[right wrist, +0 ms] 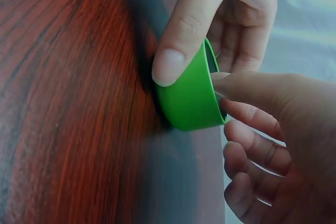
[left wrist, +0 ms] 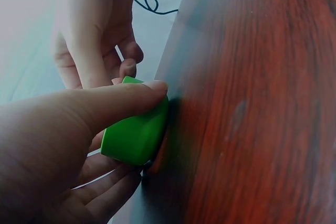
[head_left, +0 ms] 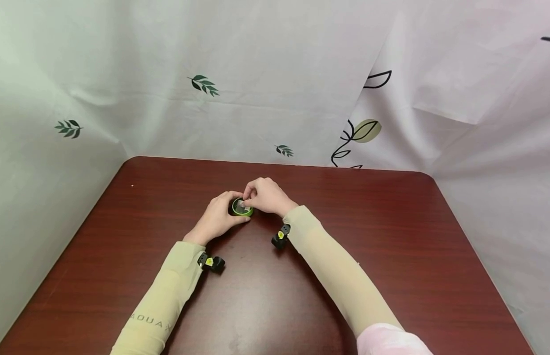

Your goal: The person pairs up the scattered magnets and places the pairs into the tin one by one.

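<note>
A small round green container [head_left: 242,214] stands on the table, its open top showing a dark inside with something greyish-white [head_left: 240,202] in it. My left hand [head_left: 216,217] holds the container from the left; in the left wrist view its thumb presses the green wall [left wrist: 134,137] and the other fingers reach round the far side. From the right, my right hand [head_left: 267,195] dips its thumb and forefinger into the opening, as the right wrist view shows. The rim hides those fingertips there, and I cannot tell whether they pinch anything. Its other fingers are curled outside the rim.
The dark red wooden table [head_left: 266,305] reaches round both forearms. Pale cloth [head_left: 266,74] printed with leaves hangs behind and at both sides. A black wrist camera [head_left: 212,263] sits at the left cuff, another camera [head_left: 280,236] at the right cuff. A tiny speck [head_left: 132,186] lies far left.
</note>
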### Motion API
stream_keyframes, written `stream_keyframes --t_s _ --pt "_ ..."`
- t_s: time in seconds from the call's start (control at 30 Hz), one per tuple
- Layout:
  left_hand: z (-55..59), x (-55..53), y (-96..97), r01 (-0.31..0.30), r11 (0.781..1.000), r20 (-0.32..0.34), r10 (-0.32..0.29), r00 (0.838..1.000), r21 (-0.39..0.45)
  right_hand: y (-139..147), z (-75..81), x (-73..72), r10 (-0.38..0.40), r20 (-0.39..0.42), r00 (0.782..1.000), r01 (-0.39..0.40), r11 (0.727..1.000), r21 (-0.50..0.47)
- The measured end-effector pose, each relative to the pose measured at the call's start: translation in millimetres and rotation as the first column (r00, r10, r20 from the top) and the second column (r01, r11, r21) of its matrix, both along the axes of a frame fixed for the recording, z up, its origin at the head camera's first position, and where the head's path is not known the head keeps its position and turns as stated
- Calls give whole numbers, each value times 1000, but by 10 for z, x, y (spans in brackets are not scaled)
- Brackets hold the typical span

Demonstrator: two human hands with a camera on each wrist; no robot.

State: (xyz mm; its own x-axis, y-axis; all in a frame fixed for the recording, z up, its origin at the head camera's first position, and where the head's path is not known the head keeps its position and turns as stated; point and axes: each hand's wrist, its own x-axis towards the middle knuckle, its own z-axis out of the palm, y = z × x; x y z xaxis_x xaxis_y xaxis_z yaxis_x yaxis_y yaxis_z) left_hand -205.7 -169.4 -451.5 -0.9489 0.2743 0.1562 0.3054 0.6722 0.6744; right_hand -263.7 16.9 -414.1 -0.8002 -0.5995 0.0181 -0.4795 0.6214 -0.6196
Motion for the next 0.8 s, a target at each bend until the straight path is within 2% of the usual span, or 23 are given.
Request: stream_keyframes --t_s 0.4,0.8 --pt "-19 -3 13 -1 1000 -14 1 1000 24 231 -43 57 -60 3 998 60 992 -108" --pt "-6 19 -1 -7 1000 -6 7 1000 9 629 -109 130 -120 -42 992 114 985 -128"
